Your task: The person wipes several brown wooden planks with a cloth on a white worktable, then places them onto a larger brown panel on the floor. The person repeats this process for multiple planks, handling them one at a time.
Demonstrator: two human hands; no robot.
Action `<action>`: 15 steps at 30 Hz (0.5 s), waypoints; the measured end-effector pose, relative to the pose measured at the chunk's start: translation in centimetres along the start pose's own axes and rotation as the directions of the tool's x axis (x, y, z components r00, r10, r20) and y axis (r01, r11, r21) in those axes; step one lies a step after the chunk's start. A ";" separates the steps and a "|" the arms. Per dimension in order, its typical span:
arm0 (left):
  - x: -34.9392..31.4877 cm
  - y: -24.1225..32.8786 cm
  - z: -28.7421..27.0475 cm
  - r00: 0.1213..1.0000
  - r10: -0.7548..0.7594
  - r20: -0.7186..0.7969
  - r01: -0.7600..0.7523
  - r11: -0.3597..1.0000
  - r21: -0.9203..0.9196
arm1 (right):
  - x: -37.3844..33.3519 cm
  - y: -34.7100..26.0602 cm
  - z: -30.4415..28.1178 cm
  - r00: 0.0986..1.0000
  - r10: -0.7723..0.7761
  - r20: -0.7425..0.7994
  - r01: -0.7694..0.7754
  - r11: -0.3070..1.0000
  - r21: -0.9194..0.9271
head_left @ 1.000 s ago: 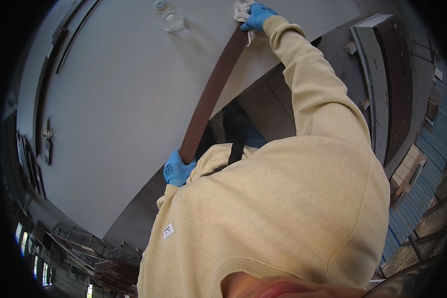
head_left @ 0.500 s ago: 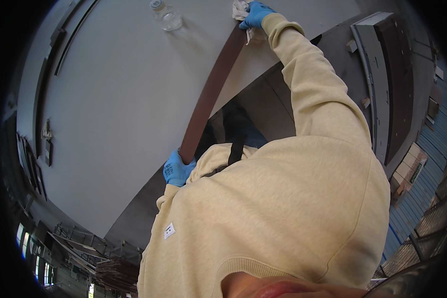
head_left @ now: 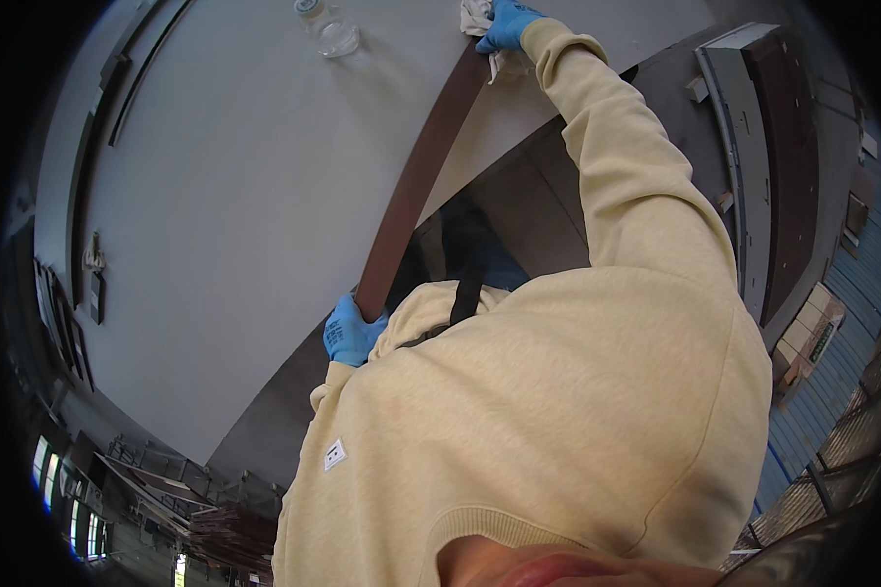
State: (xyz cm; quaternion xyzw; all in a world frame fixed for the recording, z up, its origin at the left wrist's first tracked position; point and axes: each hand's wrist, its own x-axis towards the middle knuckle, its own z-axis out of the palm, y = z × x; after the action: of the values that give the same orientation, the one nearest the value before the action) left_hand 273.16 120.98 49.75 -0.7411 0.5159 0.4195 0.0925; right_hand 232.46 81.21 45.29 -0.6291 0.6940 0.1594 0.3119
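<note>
A long, flat brown strip (head_left: 421, 171) runs at a slant over the edge of a pale grey tabletop (head_left: 215, 225). Its near end is gripped by my left hand (head_left: 350, 333), in a blue glove, close to my body. At the far end, my right hand (head_left: 507, 24), also gloved in blue, is closed around a crumpled white cloth (head_left: 476, 18) pressed against the strip. Part of the cloth hangs below the right hand. The right fingertips are partly hidden by the cloth and the hand itself.
A clear plastic bottle (head_left: 331, 34) with a pale cap stands on the tabletop left of the right hand. A dark rail (head_left: 80, 196) lies along the table's left side. Stacked long panels (head_left: 768, 157) lie at the right, and more boards (head_left: 230, 538) are piled at the lower left.
My right hand and the cloth have shifted very slightly, up and to the right. My left hand keeps its grip on the strip's near end.
</note>
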 end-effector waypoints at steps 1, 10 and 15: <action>0.0 -0.3 0.3 1.000 -0.001 0.000 0.001 1.000 -0.001 | 0.5 0.2 0.4 1.000 0.000 -0.024 -0.001 1.000 -0.019; -0.1 -0.1 0.4 1.000 0.012 -0.011 -0.012 1.000 -0.015 | 0.7 -0.1 0.5 1.000 0.011 -0.027 -0.013 0.998 -0.062; 0.0 -0.8 1.1 0.999 0.015 -0.035 -0.015 1.000 -0.013 | 0.0 -0.6 0.4 0.999 -0.001 -0.054 -0.002 0.998 -0.057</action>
State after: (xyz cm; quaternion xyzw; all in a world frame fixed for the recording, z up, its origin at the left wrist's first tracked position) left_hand 273.31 121.96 48.83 -0.7451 0.5201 0.4106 0.0752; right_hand 233.16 81.39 45.07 -0.6418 0.6973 0.1622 0.2749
